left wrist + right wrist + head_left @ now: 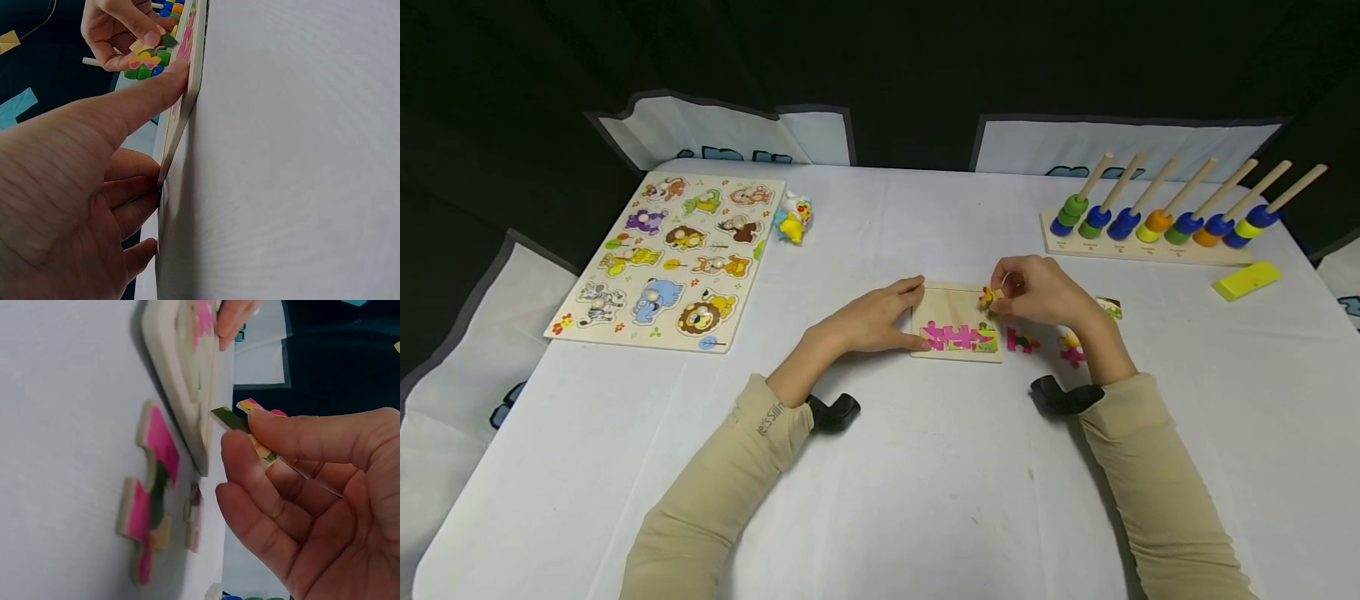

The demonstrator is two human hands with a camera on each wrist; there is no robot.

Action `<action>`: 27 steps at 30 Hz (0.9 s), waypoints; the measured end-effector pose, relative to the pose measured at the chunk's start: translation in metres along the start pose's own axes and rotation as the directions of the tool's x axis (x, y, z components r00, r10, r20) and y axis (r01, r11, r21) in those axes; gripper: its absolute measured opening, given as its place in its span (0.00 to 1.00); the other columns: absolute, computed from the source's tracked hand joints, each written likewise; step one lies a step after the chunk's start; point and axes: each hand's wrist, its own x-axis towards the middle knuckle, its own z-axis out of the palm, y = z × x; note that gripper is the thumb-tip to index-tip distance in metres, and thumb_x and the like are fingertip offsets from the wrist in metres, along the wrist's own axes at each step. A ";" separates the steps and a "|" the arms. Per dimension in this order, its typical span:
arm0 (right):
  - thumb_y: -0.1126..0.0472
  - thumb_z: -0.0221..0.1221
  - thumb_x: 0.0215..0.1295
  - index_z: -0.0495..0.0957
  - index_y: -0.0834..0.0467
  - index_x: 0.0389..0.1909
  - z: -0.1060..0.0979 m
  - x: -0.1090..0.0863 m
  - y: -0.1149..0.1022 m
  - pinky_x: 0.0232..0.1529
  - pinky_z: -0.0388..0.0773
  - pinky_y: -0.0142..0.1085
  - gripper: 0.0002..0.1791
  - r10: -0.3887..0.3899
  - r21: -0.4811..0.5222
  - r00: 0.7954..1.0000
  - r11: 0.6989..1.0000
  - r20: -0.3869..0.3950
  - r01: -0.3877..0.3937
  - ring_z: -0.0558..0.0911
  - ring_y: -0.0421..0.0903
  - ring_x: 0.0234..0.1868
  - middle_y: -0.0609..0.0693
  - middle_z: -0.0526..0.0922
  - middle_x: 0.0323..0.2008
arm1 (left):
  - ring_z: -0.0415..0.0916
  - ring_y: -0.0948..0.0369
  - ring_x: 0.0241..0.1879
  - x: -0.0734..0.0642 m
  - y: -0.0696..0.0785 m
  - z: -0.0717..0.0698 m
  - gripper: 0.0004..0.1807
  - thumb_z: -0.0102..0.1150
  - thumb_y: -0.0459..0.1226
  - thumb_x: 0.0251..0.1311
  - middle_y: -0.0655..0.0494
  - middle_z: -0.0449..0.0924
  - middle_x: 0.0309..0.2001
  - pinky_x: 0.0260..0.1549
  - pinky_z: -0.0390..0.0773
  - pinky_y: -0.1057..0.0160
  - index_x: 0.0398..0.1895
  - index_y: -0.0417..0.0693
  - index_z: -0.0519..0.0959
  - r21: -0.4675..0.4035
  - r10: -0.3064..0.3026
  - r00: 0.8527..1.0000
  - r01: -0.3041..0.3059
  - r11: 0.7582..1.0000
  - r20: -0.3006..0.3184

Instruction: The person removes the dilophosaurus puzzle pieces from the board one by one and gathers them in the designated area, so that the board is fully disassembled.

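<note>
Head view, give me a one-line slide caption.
Left hand steadies the puzzle tray while the right hand pinches a piece above it.

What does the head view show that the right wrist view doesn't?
Only the head view shows the animal peg puzzle, ring stacker, yellow block and the left hand whole.

Only the right wrist view shows the loose pink piece edge-on beside the tray.

Both show the right hand pinching a puzzle piece over the puzzle tray.
</note>
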 end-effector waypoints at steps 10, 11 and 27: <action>0.69 0.61 0.58 0.80 0.66 0.46 -0.007 -0.004 0.001 0.23 0.68 0.31 0.14 -0.019 0.022 1.000 1.000 0.012 0.019 0.83 0.47 0.23 0.53 0.75 0.22 | 0.44 0.55 0.76 -0.001 0.000 0.000 0.48 0.62 0.53 0.59 0.53 0.43 0.78 0.74 0.52 0.57 0.75 0.42 0.52 0.001 -0.003 1.000 0.003 1.000 0.003; 0.69 0.61 0.58 0.80 0.66 0.45 -0.007 -0.005 0.001 0.24 0.70 0.31 0.13 -0.022 0.026 1.000 0.999 0.007 0.022 0.83 0.47 0.23 0.54 0.75 0.23 | 0.44 0.56 0.76 -0.001 0.001 -0.001 0.48 0.62 0.53 0.59 0.53 0.43 0.78 0.73 0.52 0.57 0.75 0.42 0.52 0.001 -0.004 1.000 0.004 1.000 0.003; 0.67 0.63 0.58 0.75 0.67 0.47 -0.024 -0.014 0.008 0.34 0.79 0.26 0.17 0.017 0.135 1.000 0.991 -0.026 -0.013 0.86 0.49 0.28 0.58 0.86 0.30 | 0.43 0.56 0.77 -0.001 0.001 0.000 0.47 0.61 0.53 0.60 0.52 0.43 0.78 0.74 0.51 0.57 0.74 0.41 0.52 0.011 0.002 1.000 -0.002 1.000 0.002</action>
